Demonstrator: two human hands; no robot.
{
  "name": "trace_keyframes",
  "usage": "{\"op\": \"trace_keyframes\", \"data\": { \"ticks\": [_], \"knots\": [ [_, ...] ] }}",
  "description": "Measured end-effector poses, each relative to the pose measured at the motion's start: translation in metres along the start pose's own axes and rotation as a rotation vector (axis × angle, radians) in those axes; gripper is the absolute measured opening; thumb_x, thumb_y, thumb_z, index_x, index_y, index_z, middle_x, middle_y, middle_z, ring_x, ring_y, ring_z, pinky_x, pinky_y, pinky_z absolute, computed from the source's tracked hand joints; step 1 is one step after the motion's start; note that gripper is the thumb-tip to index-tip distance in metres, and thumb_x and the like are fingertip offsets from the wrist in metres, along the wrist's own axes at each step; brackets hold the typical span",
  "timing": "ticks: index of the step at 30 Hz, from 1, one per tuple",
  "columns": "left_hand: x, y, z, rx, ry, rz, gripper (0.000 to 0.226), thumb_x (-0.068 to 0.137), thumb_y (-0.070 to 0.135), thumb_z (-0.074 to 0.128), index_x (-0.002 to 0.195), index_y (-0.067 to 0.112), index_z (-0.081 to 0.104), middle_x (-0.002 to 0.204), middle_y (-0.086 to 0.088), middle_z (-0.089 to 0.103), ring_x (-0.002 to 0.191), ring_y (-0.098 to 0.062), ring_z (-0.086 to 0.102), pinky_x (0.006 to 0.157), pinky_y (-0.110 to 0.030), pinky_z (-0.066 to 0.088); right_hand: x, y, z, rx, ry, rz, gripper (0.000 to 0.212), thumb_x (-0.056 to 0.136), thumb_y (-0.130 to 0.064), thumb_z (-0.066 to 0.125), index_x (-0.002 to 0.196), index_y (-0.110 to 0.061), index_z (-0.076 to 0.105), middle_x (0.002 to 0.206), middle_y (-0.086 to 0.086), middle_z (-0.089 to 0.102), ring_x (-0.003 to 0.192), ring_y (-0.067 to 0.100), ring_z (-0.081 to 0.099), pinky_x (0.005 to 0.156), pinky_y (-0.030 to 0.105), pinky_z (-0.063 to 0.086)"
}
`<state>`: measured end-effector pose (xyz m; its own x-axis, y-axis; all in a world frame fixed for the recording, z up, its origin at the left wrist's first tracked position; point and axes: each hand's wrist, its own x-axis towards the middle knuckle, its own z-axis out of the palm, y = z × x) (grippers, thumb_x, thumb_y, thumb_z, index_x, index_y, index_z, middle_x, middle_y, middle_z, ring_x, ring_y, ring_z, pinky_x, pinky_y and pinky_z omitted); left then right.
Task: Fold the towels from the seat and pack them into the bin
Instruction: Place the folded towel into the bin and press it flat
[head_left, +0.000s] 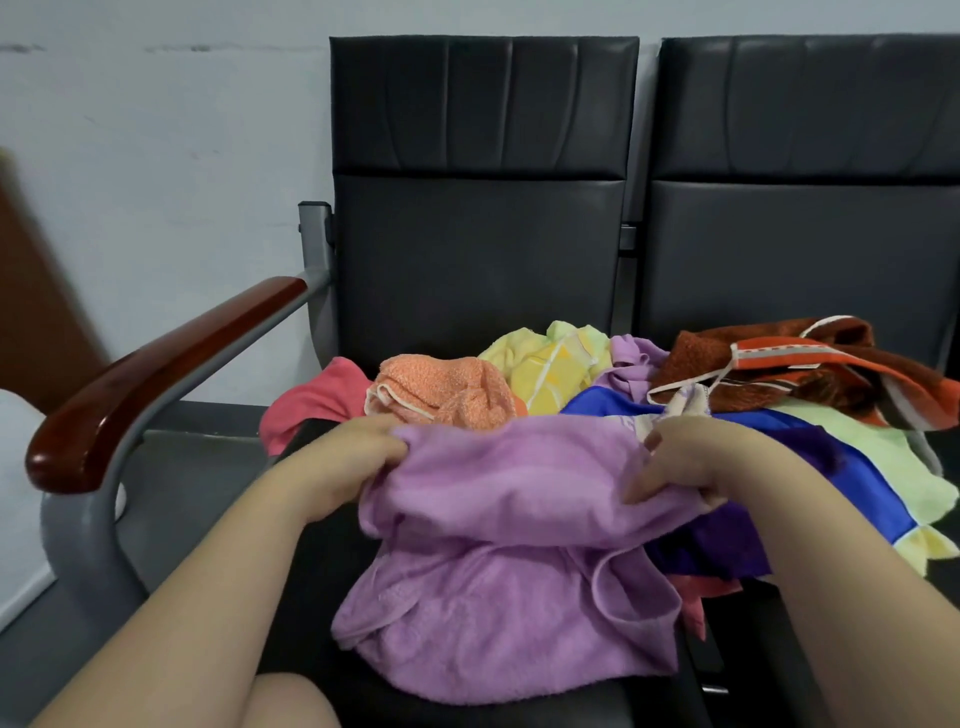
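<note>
A lilac towel lies crumpled on the black seat in front of me. My left hand grips its upper left edge and my right hand grips its upper right edge. Behind it lies a heap of towels: a pink one, an orange one, a yellow one, a blue and purple one, a pale green one and a rust-brown one. No bin is in view.
The seat has a tall black backrest and a wooden armrest on a grey metal frame at the left. A second black seat adjoins on the right. A white object sits at the far left edge.
</note>
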<state>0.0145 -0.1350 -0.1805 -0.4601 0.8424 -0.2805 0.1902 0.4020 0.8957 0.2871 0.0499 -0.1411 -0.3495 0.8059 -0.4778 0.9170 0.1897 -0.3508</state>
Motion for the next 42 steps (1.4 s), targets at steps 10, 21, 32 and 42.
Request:
{"op": "trace_keyframes", "data": {
  "ticks": [10, 21, 32, 42],
  "knots": [
    [-0.012, 0.0, 0.025, 0.768, -0.329, -0.062, 0.023, 0.08, 0.028, 0.079, 0.096, 0.032, 0.062, 0.09, 0.008, 0.058, 0.075, -0.011, 0.053, 0.063, -0.024, 0.045, -0.014, 0.004, 0.012, 0.093, 0.053, -0.16, 0.028, 0.087, -0.026, 0.074, 0.105, -0.013, 0.057, 0.094, 0.015, 0.066, 0.077, 0.029, 0.07, 0.062, 0.04, 0.063],
    [-0.009, 0.004, 0.026, 0.869, -0.18, 0.123, 0.019, 0.08, 0.028, 0.082, 0.097, 0.029, 0.074, 0.131, 0.007, 0.056, 0.111, -0.013, 0.057, 0.085, -0.024, 0.048, -0.019, 0.013, 0.021, -0.162, -0.285, -0.201, 0.014, 0.084, -0.002, 0.072, 0.095, -0.01, 0.07, 0.079, 0.016, 0.072, 0.056, 0.022, 0.069, 0.052, 0.03, 0.059],
    [0.013, -0.009, 0.029, 0.905, -0.137, 0.223, 0.012, 0.083, 0.027, 0.079, 0.079, 0.017, 0.072, 0.125, -0.008, 0.061, 0.097, -0.012, 0.052, 0.082, -0.026, 0.044, -0.009, -0.021, 0.063, -0.545, -0.15, -0.455, 0.031, 0.09, -0.025, 0.05, 0.119, -0.025, 0.06, 0.113, 0.004, 0.065, 0.093, 0.029, 0.068, 0.069, 0.035, 0.058],
    [-0.022, 0.018, 0.023, 0.858, -0.342, 0.196, 0.015, 0.078, 0.037, 0.082, 0.083, 0.028, 0.071, 0.083, 0.006, 0.064, 0.072, -0.009, 0.054, 0.065, -0.026, 0.045, 0.015, -0.019, 0.049, 0.056, 0.281, -0.539, 0.066, 0.088, -0.004, 0.053, 0.15, -0.021, 0.033, 0.116, 0.004, 0.06, 0.1, 0.022, 0.056, 0.076, 0.025, 0.039]
  ]
}}
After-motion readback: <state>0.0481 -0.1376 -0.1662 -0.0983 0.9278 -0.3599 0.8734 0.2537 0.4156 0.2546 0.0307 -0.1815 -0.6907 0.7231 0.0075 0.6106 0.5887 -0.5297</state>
